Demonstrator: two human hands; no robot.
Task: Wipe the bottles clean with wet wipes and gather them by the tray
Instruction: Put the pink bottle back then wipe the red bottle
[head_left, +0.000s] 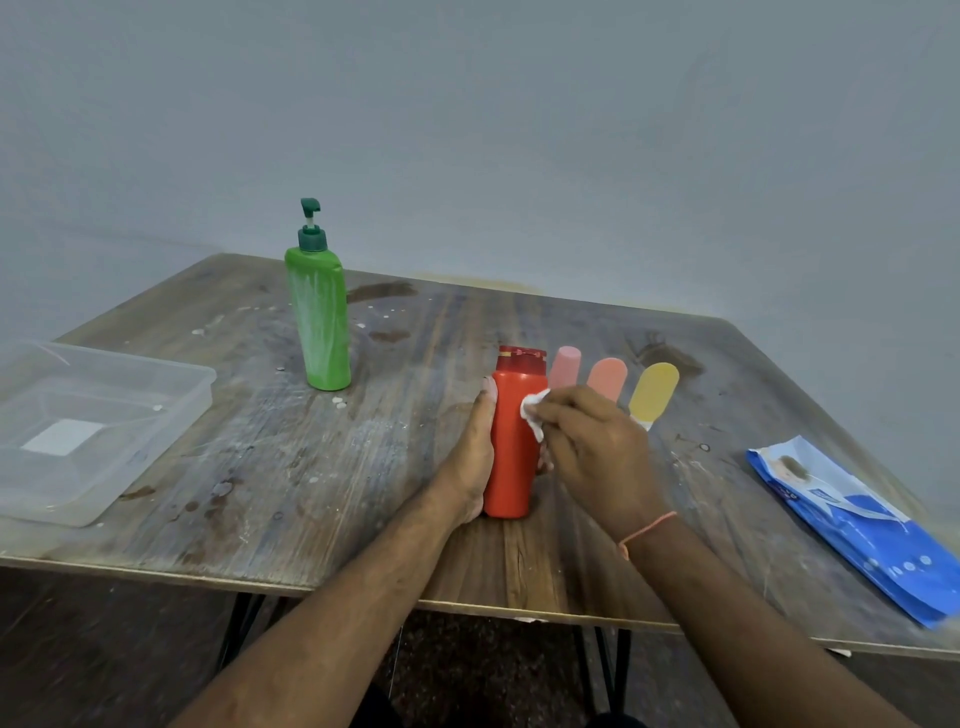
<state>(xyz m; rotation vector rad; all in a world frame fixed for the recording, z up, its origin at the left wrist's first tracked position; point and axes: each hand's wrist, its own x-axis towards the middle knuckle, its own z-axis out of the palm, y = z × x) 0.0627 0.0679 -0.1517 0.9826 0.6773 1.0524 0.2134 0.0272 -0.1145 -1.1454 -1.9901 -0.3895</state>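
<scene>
Left hand (475, 457) grips upright red plastic bottle (511, 447) at worktop (291, 467) centre; right hand (592, 441) pinches white wet wipe (532, 415) against it. Clear plastic tray (93, 431) at 9 o'clock, green pump bottle (318, 317) at 11.

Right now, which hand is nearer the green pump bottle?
Left. The left hand holds the red bottle on the side facing the green pump bottle; the right hand wipes the far side.
</scene>
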